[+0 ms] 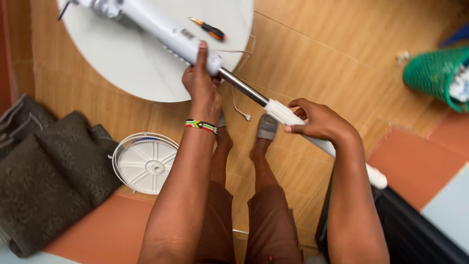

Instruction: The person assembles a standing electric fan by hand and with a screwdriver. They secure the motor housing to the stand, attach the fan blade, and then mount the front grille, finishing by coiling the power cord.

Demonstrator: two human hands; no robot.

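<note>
The left hand (201,85) is clamped around the upper white section of a fan stand pole (254,95), its index finger stretched along the tube toward the fan's head. The right hand (317,121) is closed around the lower white sleeve of the same pole, fingers curled over it from above. Between the two hands a bare metal stretch of the pole shows. The pole runs on a slant, its upper end lying over a round white tabletop (141,63), its lower end passing under the right forearm. Beyond the pole, on the tabletop, lies a screwdriver (209,29) with an orange and black handle. Below the pole, a thin white cord (239,108) dangles. On the floor left of the pole lies a white fan grille (145,163), next to a dark folded cloth (49,176). Far right of the pole stands a green mesh basket (432,73).
</note>
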